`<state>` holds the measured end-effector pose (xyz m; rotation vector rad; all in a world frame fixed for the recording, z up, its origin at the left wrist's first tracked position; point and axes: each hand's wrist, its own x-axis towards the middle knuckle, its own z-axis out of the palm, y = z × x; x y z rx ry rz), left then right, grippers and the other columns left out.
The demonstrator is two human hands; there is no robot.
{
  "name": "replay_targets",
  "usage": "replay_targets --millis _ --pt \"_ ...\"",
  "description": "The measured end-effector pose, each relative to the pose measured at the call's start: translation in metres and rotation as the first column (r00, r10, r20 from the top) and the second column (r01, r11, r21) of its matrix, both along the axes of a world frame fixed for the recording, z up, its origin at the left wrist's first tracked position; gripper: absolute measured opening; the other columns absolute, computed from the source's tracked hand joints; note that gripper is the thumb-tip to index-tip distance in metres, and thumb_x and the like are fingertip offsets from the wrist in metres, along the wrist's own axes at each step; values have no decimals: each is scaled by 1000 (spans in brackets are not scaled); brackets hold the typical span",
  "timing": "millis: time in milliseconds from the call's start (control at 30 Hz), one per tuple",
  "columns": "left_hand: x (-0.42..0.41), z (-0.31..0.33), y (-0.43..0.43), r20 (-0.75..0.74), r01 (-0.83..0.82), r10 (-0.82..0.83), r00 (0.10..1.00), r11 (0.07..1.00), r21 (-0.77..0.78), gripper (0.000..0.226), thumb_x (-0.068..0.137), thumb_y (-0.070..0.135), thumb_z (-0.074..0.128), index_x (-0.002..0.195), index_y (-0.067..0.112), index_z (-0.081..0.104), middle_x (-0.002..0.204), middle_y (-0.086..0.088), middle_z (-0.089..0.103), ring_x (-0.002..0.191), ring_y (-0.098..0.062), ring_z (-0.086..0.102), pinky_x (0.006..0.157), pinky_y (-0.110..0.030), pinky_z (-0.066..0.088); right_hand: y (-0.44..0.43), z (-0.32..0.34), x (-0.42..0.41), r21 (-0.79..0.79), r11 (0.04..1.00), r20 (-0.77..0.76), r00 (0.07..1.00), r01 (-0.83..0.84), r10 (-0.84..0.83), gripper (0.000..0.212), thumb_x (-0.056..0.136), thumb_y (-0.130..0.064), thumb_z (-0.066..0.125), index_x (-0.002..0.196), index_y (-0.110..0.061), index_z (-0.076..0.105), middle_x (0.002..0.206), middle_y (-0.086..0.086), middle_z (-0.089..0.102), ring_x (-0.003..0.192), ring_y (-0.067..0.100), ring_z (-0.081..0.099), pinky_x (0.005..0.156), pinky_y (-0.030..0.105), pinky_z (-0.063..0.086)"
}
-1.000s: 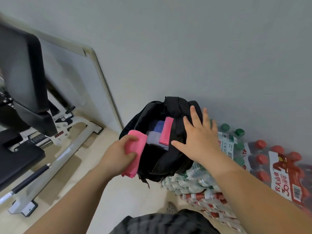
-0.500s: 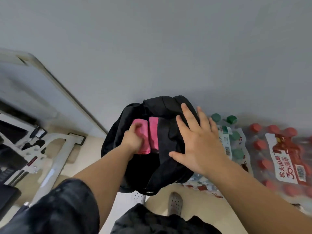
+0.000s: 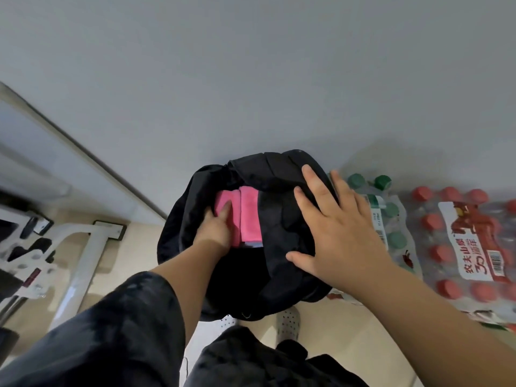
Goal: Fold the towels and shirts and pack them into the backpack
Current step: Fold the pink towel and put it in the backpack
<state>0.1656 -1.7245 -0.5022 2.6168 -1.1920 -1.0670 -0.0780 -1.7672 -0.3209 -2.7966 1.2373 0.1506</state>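
only 1 view: a wide-angle camera on the person's head, looking steeply down and slightly forward. it sits close above the open backpack (image 3: 279, 219), with the grey wall (image 3: 251, 79) filling the upper half.

Against the grey wall (image 3: 251, 79) sit shrink-wrapped red-capped bottles (image 3: 458, 247), green-capped bottles (image 3: 382, 185) just beside them. To the left, a white metal frame (image 3: 83, 258) rests on the beige floor (image 3: 335, 331), near what may be a leaning framed panel (image 3: 55, 152).
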Motion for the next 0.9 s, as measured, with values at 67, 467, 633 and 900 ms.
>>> replay_targets --millis 67,467,633,900 --pt "-12 6 5 171 115 -116 978 993 16 66 97 13 34 156 36 14 164 -10 -2 137 -41 34 111 -48 36 -1 1 0 5 1000 -2 1000 -3 3 109 70 -73 68 157 -22 26 168 -4 -15 153 38 3 118 56 20" --pt "-20 8 16 179 429 -473 863 872 236 80 93 9 36 159 16 -8 167 1 -14 154 -20 -10 122 -56 6 -2 -1 -2 0 999 13 999 -43 43 107 73 -73 64 158 -20 26 168 -3 -14 154 36 -1 120 54 17" --pt "-24 23 15 185 384 -409 894 910 156 81 92 14 41 159 18 -3 168 2 -6 154 -21 -1 122 -54 12 -4 1 -5 25 996 26 996 -81 80 104 77 -75 60 158 -21 25 168 -2 -15 154 36 -2 120 53 16" --pt "-61 93 79 142 158 -110 984 908 -387 54 98 23 52 151 19 40 157 -5 39 146 -23 33 118 -42 32 -5 3 -13 119 985 112 987 -127 114 97 83 -75 54 159 -26 19 164 -10 -24 154 30 -11 122 52 9"
